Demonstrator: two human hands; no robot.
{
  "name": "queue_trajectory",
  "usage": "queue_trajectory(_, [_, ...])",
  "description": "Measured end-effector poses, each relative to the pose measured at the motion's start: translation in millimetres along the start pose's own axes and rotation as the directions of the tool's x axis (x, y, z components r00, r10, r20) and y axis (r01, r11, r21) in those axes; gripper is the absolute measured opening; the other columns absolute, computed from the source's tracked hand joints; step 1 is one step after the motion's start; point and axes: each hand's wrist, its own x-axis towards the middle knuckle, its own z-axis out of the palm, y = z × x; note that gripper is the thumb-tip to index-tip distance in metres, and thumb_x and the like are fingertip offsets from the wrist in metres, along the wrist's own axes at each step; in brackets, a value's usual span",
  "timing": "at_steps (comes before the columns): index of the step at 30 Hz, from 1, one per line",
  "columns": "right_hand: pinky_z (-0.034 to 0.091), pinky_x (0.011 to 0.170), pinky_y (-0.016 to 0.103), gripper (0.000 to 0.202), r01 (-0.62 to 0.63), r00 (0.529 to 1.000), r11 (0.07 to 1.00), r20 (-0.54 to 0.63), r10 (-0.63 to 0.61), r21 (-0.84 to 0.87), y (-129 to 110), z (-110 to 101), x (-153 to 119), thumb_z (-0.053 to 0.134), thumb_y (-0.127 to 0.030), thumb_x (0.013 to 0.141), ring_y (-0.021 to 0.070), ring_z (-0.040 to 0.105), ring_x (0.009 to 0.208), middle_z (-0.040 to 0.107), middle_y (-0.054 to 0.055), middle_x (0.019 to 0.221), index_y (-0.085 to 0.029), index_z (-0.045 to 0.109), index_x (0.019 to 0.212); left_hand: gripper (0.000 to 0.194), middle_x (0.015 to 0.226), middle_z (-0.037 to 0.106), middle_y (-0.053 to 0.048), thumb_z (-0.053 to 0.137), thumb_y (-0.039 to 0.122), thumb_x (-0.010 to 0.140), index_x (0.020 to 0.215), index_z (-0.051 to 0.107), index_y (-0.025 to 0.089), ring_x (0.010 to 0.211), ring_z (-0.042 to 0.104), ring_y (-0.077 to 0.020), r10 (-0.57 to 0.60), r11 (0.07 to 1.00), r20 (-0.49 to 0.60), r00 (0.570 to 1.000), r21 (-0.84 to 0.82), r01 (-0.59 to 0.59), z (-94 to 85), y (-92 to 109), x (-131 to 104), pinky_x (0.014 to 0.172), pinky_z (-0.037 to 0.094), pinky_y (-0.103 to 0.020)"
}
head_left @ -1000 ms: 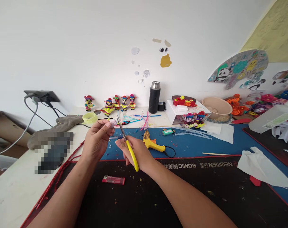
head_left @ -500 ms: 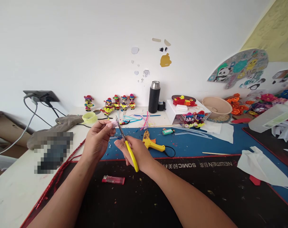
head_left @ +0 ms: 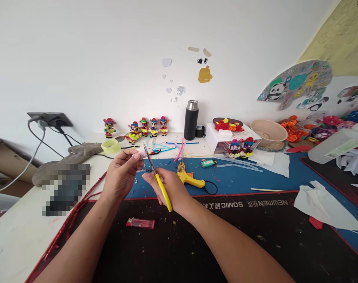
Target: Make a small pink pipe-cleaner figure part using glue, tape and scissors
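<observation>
My left hand (head_left: 122, 171) pinches a small pale pink piece (head_left: 143, 154) between thumb and fingers; its exact kind is too small to make out. My right hand (head_left: 166, 186) is closed round the yellow handles of a pair of scissors (head_left: 161, 192). The metal blades point up and away, lying against the right end of the pink piece. Below the hands, a red lighter (head_left: 140, 223) lies on the black mat (head_left: 161, 251). Just right of the scissors rests a yellow glue gun (head_left: 191, 180) on the blue mat (head_left: 238, 179).
Several small colourful figures (head_left: 144, 127) stand along the wall. Behind the blue mat are a black thermos (head_left: 191, 122), loose pipe cleaners (head_left: 181, 149) and a white box (head_left: 214, 139). Red cords (head_left: 69, 220) run along the left, near a roll of tape (head_left: 110, 146). White cloth (head_left: 323, 206) lies right.
The whole view has shifted very slightly. Both hands, the scissors and the pink piece keep nearly the same pose.
</observation>
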Motion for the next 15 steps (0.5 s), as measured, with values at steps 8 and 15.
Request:
queue_trajectory(8, [0.033,0.052,0.027,0.057,0.02,0.999,0.999,-0.047,-0.022,-0.05,4.4,0.8,3.7,0.064,-0.078,0.096,0.0158,0.054,0.052,0.056,-0.002,0.059,-0.024,0.06,0.08,0.033,0.077,0.07,-0.002,0.102,0.033,0.065,0.084,0.079,0.019,0.064,0.06,-0.0116,-0.008,1.0,0.003,1.0,-0.005,0.008,0.8,-0.7,-0.6,0.058,0.048,-0.021])
queue_trajectory(15, [0.035,0.046,0.026,0.057,-0.007,0.999,0.999,-0.035,0.008,0.044,6.5,2.3,3.4,0.067,-0.078,0.094,0.0134,0.052,0.042,0.052,-0.005,0.054,-0.024,0.059,0.081,0.033,0.078,0.072,-0.002,0.103,0.031,0.064,0.084,0.08,0.019,0.064,0.061,-0.0116,-0.01,0.999,0.001,1.0,-0.043,0.01,-0.9,-1.6,0.6,0.058,0.049,-0.021])
